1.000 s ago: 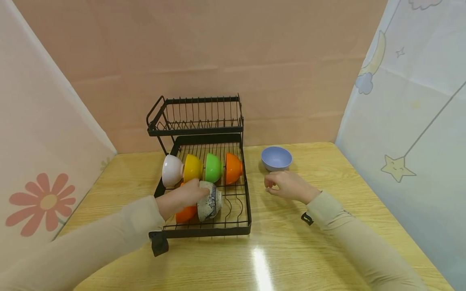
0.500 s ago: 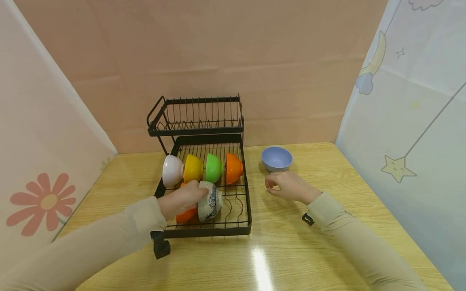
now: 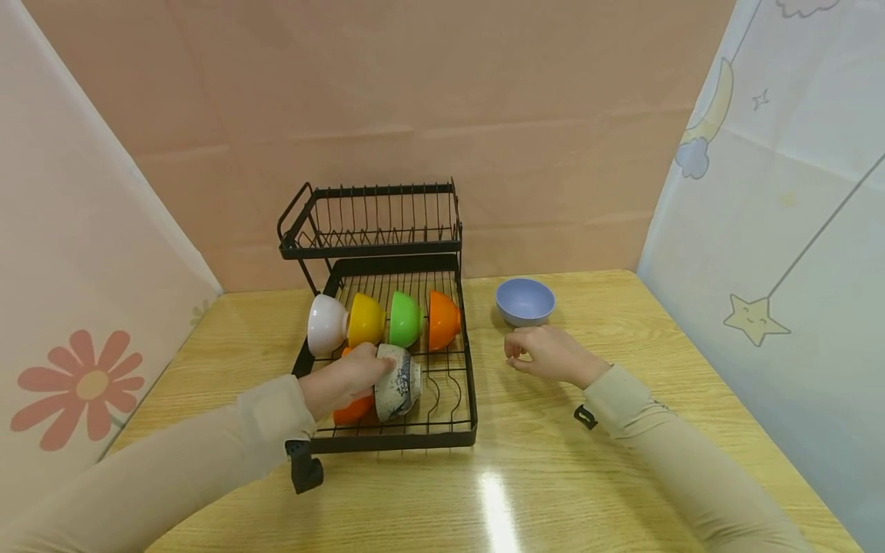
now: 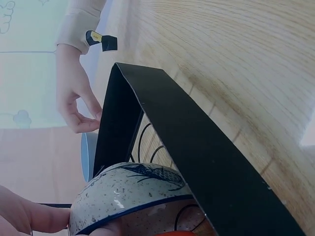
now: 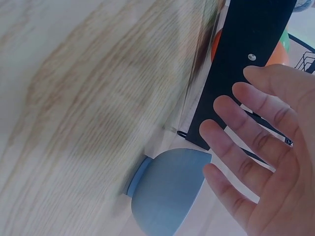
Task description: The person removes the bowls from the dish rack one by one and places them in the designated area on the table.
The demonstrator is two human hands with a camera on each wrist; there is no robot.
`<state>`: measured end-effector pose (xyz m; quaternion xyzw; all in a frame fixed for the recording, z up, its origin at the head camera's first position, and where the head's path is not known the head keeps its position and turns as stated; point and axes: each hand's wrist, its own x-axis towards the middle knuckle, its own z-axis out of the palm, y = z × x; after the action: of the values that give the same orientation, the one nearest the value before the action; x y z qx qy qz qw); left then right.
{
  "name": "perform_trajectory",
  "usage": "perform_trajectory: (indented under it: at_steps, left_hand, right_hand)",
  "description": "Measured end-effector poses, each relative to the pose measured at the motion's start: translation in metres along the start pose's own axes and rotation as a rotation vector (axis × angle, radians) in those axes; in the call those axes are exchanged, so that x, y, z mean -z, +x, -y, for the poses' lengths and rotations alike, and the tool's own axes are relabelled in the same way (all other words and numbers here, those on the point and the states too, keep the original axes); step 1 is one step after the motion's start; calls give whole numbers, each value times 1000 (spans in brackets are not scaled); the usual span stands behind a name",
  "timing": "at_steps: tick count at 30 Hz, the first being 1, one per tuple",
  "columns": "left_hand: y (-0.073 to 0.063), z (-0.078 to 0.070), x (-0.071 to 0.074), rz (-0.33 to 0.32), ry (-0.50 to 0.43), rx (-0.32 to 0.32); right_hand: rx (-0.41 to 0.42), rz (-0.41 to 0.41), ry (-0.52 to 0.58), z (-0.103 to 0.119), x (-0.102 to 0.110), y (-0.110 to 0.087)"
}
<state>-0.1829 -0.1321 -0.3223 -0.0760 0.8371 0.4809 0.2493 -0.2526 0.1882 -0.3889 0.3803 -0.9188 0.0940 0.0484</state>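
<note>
My left hand (image 3: 349, 378) pinches the rim of a speckled white bowl (image 3: 399, 388) with a blue pattern. That bowl stands on its side in the front row of a black dish rack (image 3: 387, 442), its foot to the right. Partly hidden behind the hand is an orange bowl (image 3: 354, 411). In the left wrist view, thumb and fingertips lie on either side of the speckled bowl's (image 4: 130, 191) blue rim. My right hand (image 3: 549, 355) hovers over the table, fingers loosely curled and holding nothing, just in front of a blue bowl (image 3: 525, 301).
A back row in the rack holds a white bowl (image 3: 326, 325), a yellow bowl (image 3: 366, 319), a green bowl (image 3: 405, 319) and another orange bowl (image 3: 443, 320), all on their sides. Above them rises a wire upper tier (image 3: 373, 251). Printed cloth walls enclose the wooden table (image 3: 567, 476).
Hardly anything differs. The left hand stays at the speckled bowl's rim, its wrist a touch lower, and the right hand keeps its place over the table.
</note>
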Motion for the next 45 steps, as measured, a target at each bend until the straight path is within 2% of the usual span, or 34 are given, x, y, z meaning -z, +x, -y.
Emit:
perform_trajectory:
  at_steps: [3, 11, 15, 20, 23, 25, 28, 30, 33, 39, 43, 45]
  left_hand:
    - [1, 1, 1, 4, -8, -3]
    - [1, 1, 6, 81, -136, -26]
    - [1, -1, 9, 124, -186, -57]
    - [0, -8, 15, 185, -211, -128]
    - [-3, -16, 20, 189, -175, -181]
    - [-7, -24, 22, 181, -127, -242]
    - [-13, -35, 24, 146, -37, -363]
    - [-17, -40, 25, 113, 41, -470]
    - [-19, -45, 22, 23, 190, -644]
    - [-15, -45, 14, -240, 648, -1076]
    - [-6, -43, 9, -354, 925, -1370]
    - [-1, -44, 7, -408, 1040, -1489]
  right_hand:
    - [-8, 6, 2, 1, 1, 0]
    - [-13, 13, 21, 2, 3, 1]
    - [-9, 9, 26, 1, 3, 1]
    - [-6, 11, 29, 2, 4, 2]
    - [-9, 13, 25, 2, 5, 1]
    - [-12, 13, 23, 2, 5, 1]
    - [-14, 11, 16, 2, 5, 1]
    - [-13, 11, 12, 3, 5, 1]
    - [-8, 8, 2, 3, 5, 1]
    - [-2, 3, -7, 2, 4, 0]
    - [-2, -1, -4, 2, 4, -1]
    - [-1, -7, 3, 1, 3, -1]
